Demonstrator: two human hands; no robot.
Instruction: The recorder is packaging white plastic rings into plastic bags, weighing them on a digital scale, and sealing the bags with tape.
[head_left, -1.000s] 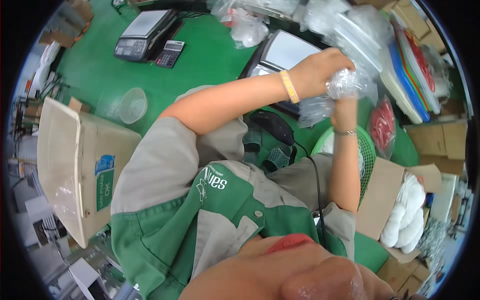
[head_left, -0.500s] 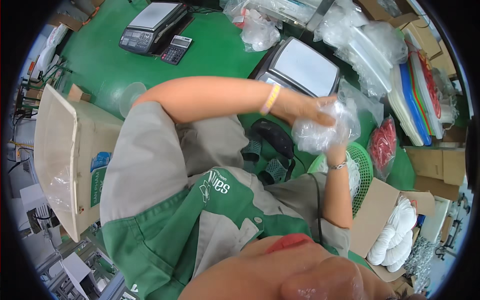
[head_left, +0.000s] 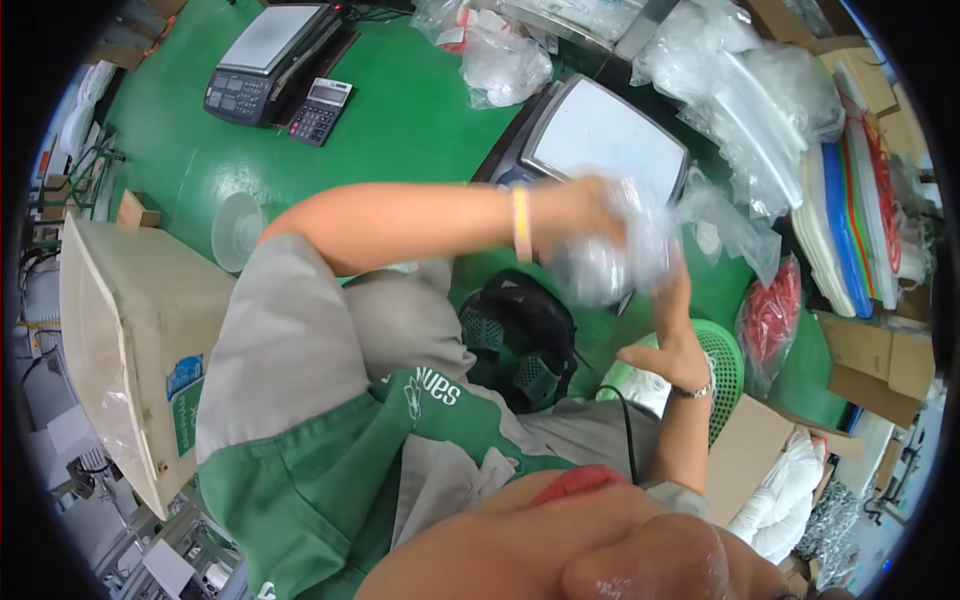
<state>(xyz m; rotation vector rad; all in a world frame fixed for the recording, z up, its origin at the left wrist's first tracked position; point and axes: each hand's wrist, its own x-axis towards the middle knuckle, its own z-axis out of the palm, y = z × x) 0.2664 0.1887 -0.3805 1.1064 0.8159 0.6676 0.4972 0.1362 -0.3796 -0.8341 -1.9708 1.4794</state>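
Note:
A crumpled clear plastic bag [head_left: 615, 250], blurred by motion, is in my left hand [head_left: 575, 215], in front of the near weighing scale [head_left: 610, 135]. Motion smears the left fingers, and what the bag contains cannot be made out. My left wrist wears a pale yellow band. My right hand [head_left: 677, 345], with a metal bracelet at the wrist, is just below and right of the bag. Its thumb sticks out to the left and its fingers stretch up to the bag's right edge; the fingertips are partly hidden there.
A second scale [head_left: 265, 65] and a calculator [head_left: 320, 112] stand at the far left. Beside me are a large cream bin [head_left: 150, 330], a green basket [head_left: 728, 375] and a cardboard box [head_left: 745, 450] with white cord. Plastic bags [head_left: 750, 110] and a red bundle [head_left: 770, 325] lie right.
My left hand and the bag have shifted a little left. My right hand, earlier against the bag's underside, is now lower with its thumb spread away. The whole view has shifted slightly.

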